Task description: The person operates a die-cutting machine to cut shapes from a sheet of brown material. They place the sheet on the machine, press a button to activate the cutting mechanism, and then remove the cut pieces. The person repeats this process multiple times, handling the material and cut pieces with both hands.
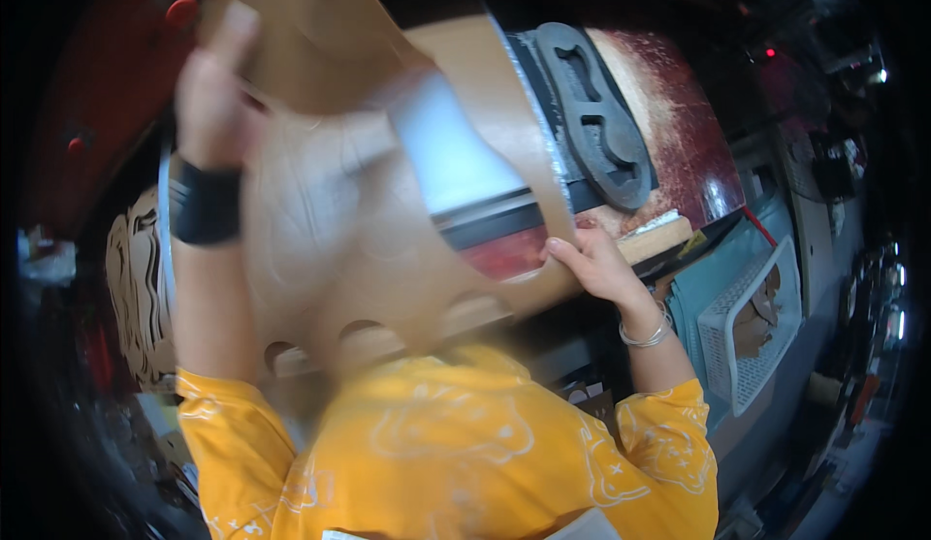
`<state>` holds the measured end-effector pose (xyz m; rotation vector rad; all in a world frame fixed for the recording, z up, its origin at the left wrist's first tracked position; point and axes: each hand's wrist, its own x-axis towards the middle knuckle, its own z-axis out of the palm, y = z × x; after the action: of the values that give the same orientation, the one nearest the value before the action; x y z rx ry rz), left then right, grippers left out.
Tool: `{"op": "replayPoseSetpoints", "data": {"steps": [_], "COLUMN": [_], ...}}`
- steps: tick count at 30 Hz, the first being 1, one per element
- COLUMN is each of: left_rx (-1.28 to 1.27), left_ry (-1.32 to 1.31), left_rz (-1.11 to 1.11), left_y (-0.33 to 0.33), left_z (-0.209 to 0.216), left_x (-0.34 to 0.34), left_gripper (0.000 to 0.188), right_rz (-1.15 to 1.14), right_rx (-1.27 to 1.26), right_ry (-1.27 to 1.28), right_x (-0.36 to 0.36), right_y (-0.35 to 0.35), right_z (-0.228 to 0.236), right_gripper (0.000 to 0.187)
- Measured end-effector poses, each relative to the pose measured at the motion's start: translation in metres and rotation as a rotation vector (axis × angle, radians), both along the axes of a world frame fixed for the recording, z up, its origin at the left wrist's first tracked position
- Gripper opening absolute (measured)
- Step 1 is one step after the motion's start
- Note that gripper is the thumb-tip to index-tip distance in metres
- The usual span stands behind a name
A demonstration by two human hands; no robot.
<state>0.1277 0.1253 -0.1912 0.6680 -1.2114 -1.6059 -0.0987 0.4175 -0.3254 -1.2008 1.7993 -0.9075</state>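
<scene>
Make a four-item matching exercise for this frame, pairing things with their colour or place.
Things:
1. Cut-out leather sheet
2. Dark cutting die
3. White plastic basket
4. Wristband

Descriptions:
A. lying on the press bed, upper right
B. black, on the left hand's wrist
C. tan, held up by both hands, the right hand at its lower edge
D. low at the right, brown pieces inside

Pairs: 1-C, 2-A, 3-D, 4-B
</scene>
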Motion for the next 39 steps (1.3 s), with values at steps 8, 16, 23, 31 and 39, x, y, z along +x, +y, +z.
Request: {"op": "replayPoseSetpoints", "data": {"steps": [8,16,23,31,39], "left_rx": [-1.205,-1.125,-0.406,-0.801,-1.259], "left_ry": [-0.348,-0.738,-0.828,0.024,-0.77], "left_rz": [0.417,-0.358,-0.539,0.259,-0.239], "left_y": [-0.009,0.116,0.08,-0.068,0.04], "left_z": [0.045,-0.139,-0.089,0.055,-0.049], "left_x": [0.037,0.076,0.075,0.162,0.174], "left_gripper": [0.03,0.049,0.022,0.026,0.039], "right_rz": [-0.012,0.615,0.433,0.187,0.609], "right_rx": [-0.197,-0.078,-0.008,-0.18,0.319], "right_ry": [0.071,-1.075,-0.486,0.68,-0.657], "right_x": [0.031,0.067,0.074,0.095,0.164], "right_y": [-0.043,-0.1,-0.082,-0.075,-0.15], "right_z": [0.052,-0.011,0.004,0.071,0.011], "right_gripper": [0.019,0.037,0.034,0.017,0.03]}}
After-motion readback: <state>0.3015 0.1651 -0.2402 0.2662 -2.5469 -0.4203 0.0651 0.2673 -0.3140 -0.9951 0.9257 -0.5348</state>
